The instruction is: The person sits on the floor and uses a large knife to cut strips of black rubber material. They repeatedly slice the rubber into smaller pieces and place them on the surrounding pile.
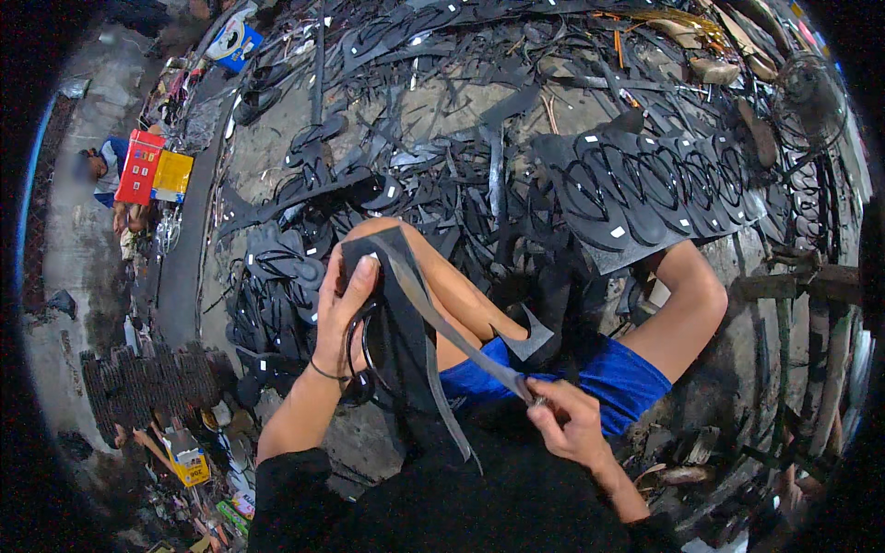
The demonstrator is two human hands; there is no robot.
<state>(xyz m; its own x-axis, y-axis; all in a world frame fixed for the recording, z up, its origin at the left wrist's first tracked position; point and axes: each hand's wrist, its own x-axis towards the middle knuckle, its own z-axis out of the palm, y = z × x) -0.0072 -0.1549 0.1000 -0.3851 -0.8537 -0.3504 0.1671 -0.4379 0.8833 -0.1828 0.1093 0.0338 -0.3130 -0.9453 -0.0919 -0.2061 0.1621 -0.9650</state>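
Head view shows the left grip (348,300) clamped on a black, flat rubber sandal piece (406,369), thumb pressed on the upper face near its far end and fingers mostly hidden beneath. Glossy black strap loops (367,343) bulge out next to the wrist. The piece sits over the person's bare raised leg (461,300), in front of the torso. The right grip (572,419) is closed around the handle of a long, grey, narrow-bladed metal knife (466,343), whose blade slants up and leftward along the right edge of the piece. A thin dark rubber strip (446,415) dangles just below the blade. Whether the cutting edge is inside the rubber cannot be told from here.

The step in hand looks like trimming the outline. Doing it well probably calls for a firm thumb hold well behind the blade's line, long even strokes at a constant angle, and turning the piece rather than twisting the wrist around curves. Since the leg lies beneath, the stroke should be steered clear of skin, and the straps held aside.

Black scraps litter the grey concrete floor (599,106); at right lies a black sheet (613,251) bearing several strapped sandals (659,184).
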